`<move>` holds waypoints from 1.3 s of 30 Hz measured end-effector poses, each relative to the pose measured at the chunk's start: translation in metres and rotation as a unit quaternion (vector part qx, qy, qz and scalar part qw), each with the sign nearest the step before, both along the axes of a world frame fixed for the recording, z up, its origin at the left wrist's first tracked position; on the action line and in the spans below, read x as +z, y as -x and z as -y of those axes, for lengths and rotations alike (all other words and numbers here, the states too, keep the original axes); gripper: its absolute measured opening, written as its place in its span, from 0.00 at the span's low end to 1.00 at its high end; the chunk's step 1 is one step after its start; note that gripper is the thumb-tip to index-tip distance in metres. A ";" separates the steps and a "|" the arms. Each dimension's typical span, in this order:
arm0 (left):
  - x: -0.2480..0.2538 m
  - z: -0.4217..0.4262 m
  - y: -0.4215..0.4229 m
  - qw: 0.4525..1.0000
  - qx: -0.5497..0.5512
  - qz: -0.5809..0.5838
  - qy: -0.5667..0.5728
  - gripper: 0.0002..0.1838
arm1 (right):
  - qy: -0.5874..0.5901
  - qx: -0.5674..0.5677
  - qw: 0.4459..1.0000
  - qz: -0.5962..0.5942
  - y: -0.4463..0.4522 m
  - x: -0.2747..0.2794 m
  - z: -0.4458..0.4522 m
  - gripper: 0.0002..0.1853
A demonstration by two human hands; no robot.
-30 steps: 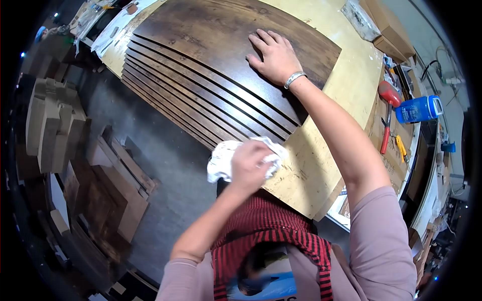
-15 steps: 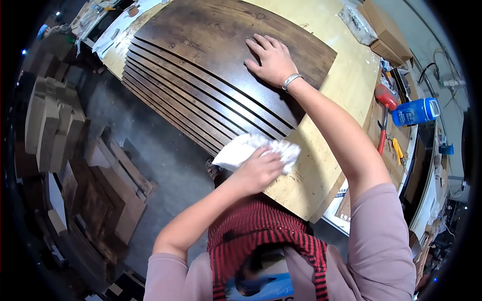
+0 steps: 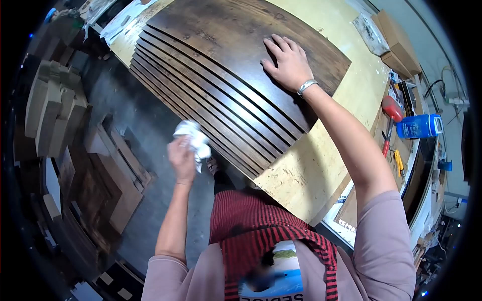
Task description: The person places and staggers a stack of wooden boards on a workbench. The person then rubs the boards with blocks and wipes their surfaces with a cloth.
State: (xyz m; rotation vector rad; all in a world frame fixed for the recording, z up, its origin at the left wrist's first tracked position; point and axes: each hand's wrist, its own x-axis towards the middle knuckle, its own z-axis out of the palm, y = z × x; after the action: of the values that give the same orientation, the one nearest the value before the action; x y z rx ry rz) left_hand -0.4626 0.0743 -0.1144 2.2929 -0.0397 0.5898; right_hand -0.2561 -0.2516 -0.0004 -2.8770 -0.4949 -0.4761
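A fanned stack of dark brown wood-grain boards [image 3: 226, 45] lies on the pale worktable [image 3: 296, 175], the edges stepped one below another on the near left side. My right hand [image 3: 288, 62] rests palm down on the top board, fingers spread, with a bracelet at the wrist. Left of the stack's near edge, my left hand [image 3: 181, 155] grips a crumpled white cloth [image 3: 193, 138] in the air over the floor, apart from the boards.
At the right lie a red-headed mallet [image 3: 391, 109], a blue jug [image 3: 419, 126] and yellow-handled pliers [image 3: 398, 161]. Cardboard boxes [image 3: 396, 42] stand at the back right. Stacked board pieces [image 3: 52, 110] are on the left, and more panels [image 3: 118, 175] lean nearby. A person [image 3: 52, 16] is at the far left.
My left hand and the cloth have moved left from the stack's near corner to beyond its left edge. My right hand stays on the top board; the view has shifted slightly.
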 end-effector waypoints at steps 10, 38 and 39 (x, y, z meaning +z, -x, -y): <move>-0.018 0.038 -0.055 0.994 0.054 0.096 -0.007 0.12 | 0.004 0.009 1.000 0.014 -0.005 -0.001 0.003 0.31; 0.007 -0.228 -0.355 0.995 0.063 0.078 -0.025 0.14 | 0.021 -0.008 0.996 -0.091 0.005 0.035 -0.020 0.39; 0.009 -0.245 -0.370 0.994 0.091 0.027 -0.061 0.14 | 0.023 -0.010 0.995 -0.095 0.005 0.036 -0.021 0.39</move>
State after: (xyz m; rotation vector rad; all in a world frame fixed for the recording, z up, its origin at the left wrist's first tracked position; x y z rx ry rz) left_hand -0.0921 0.3196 -0.1051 2.4146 0.1101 0.7626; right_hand -0.2611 -0.2308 0.0354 -2.9335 -0.4521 -0.1921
